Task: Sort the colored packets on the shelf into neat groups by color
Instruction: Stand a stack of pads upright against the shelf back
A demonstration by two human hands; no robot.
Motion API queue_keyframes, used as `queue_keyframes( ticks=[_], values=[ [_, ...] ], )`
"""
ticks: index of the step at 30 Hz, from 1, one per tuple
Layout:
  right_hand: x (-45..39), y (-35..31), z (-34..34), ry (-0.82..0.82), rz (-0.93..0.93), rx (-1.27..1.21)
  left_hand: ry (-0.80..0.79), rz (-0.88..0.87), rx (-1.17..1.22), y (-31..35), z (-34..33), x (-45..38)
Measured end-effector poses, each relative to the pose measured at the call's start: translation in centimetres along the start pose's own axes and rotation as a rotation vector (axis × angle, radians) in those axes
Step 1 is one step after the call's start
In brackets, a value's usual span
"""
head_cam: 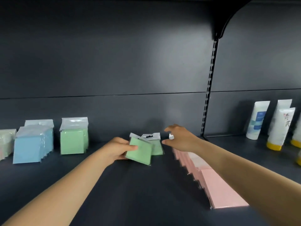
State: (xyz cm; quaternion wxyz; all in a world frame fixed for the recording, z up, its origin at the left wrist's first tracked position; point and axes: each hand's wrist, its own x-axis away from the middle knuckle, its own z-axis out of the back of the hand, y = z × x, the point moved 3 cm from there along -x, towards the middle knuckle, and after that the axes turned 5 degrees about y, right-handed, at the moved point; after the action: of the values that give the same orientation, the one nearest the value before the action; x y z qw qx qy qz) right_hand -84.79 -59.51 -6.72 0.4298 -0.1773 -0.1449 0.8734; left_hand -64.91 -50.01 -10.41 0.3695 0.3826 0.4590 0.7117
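Dark grey shelving fills the view, with a flat shelf (114, 185) running left to right under a plain back panel. Far left on it stand upright groups of packets: a pale stack (5, 142) at the edge, a blue stack (32, 147) beside it, then a green stack (74, 141). A long row of pink packets (216, 186) leans along the right side, running from near to far. Well to the right, past the slotted upright, stand white tubes (257, 119) that play no part in the sorting.

At mid-shelf the left hand (117, 149) grips a green packet (140, 150), thumb across its face, lifted and tilted. Just behind it another green packet (157, 147) with a clear hanging tab lies loose. The right hand (179, 139) hovers just right of that one, fingers curled and fairly narrow around something small and pale; what it is cannot be told.

The step in hand looks like gathering the stray greens. The next move would call for collecting the second green packet, then carrying both left to the green stack and standing them flush with it, taking care not to knock the pink row.
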Motion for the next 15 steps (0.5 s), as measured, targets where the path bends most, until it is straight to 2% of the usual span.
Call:
queue_keyframes(
  ticks=[5,8,15],
  values=[
    [-1.4,-1.7,-3.2,-0.081,-0.101,0.021,0.140,0.009,0.392,-3.0,5.0,-0.3],
    [-2.3,-2.6,-5.3,-0.107,-0.147,0.048,0.195,0.006,0.546,-4.1,6.1,-0.7],
    [-4.4,-3.3,-6.2,-0.154,-0.315,-0.093,0.159,-0.027,0.530,-4.3,6.7,-1.0]
  ],
)
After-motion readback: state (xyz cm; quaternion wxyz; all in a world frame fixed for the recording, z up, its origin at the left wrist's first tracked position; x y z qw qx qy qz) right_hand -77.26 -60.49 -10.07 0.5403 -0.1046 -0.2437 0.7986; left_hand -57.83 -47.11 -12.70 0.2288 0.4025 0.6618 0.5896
